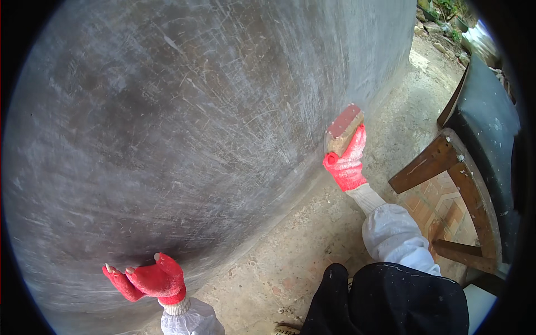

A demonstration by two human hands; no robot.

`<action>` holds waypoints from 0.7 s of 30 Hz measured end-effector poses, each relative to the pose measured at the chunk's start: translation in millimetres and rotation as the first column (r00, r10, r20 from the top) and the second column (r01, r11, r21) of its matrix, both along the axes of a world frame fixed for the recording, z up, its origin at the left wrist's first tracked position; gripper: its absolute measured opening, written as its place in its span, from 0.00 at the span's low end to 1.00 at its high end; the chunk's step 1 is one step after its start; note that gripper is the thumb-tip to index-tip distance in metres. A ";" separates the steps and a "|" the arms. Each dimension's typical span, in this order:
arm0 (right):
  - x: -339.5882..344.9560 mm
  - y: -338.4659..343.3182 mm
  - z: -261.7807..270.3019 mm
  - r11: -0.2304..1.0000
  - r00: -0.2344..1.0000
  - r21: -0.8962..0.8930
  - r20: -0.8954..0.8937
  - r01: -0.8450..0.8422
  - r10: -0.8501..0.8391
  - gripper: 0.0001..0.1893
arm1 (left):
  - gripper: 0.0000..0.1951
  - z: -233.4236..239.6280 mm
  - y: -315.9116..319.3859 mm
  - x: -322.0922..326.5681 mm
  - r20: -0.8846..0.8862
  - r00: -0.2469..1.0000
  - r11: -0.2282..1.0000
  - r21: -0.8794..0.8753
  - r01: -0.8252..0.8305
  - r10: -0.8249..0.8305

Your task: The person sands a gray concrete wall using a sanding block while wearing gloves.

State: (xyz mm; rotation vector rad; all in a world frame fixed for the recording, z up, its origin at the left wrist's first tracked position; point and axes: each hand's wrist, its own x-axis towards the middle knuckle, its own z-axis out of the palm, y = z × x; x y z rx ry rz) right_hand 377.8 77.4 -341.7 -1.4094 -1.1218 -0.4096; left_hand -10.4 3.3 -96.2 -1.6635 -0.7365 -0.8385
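A large curved grey wall (188, 125), scratched and whitish in places, fills the left and middle of the view. My right hand (349, 159), in a red and white glove, grips a block with a reddish face and tan sides (345, 125) by the wall's lower right part. My left hand (150, 278), in a red glove with bare fingertips showing, is at the lower left beside the wall. Its fingers are spread and nothing shows in them; whether they touch the wall I cannot tell.
On the right stands a wooden chair (473, 184) with a dark, white-spotted seat (485, 113). Rough concrete ground (310, 228) runs along the wall's foot. Stones (433, 29) and plants lie at the top right. My dark-clothed legs (402, 297) are at the bottom.
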 end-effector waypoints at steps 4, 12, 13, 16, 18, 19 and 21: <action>8.2 -1.9 -0.9 0.987 0.953 -0.130 -0.297 -0.095 0.052 0.58 | 0.28 -4.0 3.2 1.6 -0.014 0.999 0.999 0.014 -0.037 0.037; 4.3 5.3 65.0 0.999 1.000 -0.048 -0.016 -0.010 0.009 0.55 | 0.27 -1.7 -2.0 -4.5 -0.021 0.999 0.999 0.014 -0.035 0.035; 20.1 1.1 38.9 0.998 1.000 -0.060 -0.010 0.029 -0.030 0.54 | 0.27 -5.7 1.5 3.4 0.029 1.000 1.000 -0.015 0.006 -0.006; 15.8 10.6 -0.9 0.989 0.956 -0.136 -0.279 0.055 -0.091 0.58 | 0.27 -2.2 0.2 3.3 0.008 1.000 1.000 -0.024 -0.021 0.021; 24.1 4.4 24.3 0.979 0.973 -0.186 -0.197 0.087 -0.124 0.57 | 0.27 -1.4 -0.2 1.2 -0.026 0.999 0.999 -0.017 -0.039 0.038; 21.7 2.0 41.8 0.974 0.975 -0.208 -0.180 0.090 -0.129 0.56 | 0.27 -2.9 -0.1 -1.9 -0.029 0.999 0.999 -0.020 -0.037 0.036; 16.3 2.0 102.1 0.997 0.998 -0.072 -0.055 -0.011 0.007 0.54 | 0.27 -4.5 -0.2 -4.8 -0.037 0.999 0.999 -0.027 -0.034 0.033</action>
